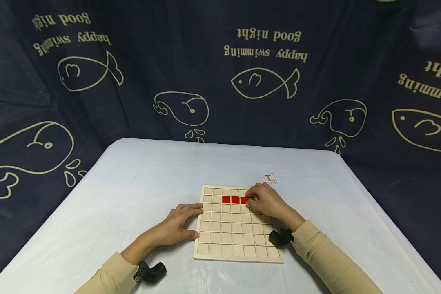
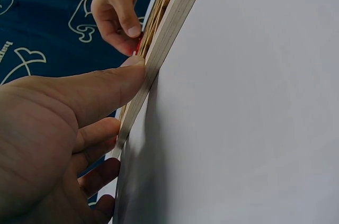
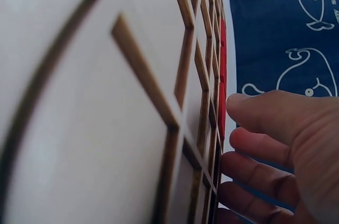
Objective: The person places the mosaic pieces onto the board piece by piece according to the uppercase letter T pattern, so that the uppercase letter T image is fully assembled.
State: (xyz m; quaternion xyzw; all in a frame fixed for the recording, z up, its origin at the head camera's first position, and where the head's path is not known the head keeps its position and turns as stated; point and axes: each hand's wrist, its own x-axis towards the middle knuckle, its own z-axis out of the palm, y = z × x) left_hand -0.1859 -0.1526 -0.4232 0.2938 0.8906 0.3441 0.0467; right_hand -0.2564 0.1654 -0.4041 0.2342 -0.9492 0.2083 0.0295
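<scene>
A wooden grid board [image 1: 226, 227] lies flat on the table. Three red square tiles [image 1: 235, 200] sit side by side in its second row from the far edge. My right hand [image 1: 267, 201] is over that row, with thumb and fingertips at the rightmost red tile. In the right wrist view, a gap shows between the thumb [image 3: 249, 108] and the fingers beside the red tiles [image 3: 222, 97]. My left hand [image 1: 172, 226] rests against the board's left edge, fingers spread. Its thumb [image 2: 119, 83] touches the wooden rim [image 2: 172, 28] in the left wrist view.
A small card [image 1: 269, 178] with a printed grid, bearing red and green marks, lies just beyond the board's far right corner. White cloth [image 1: 161, 171] covers the table. Behind it hangs a dark blue curtain [image 1: 213, 77] with fish and whale drawings.
</scene>
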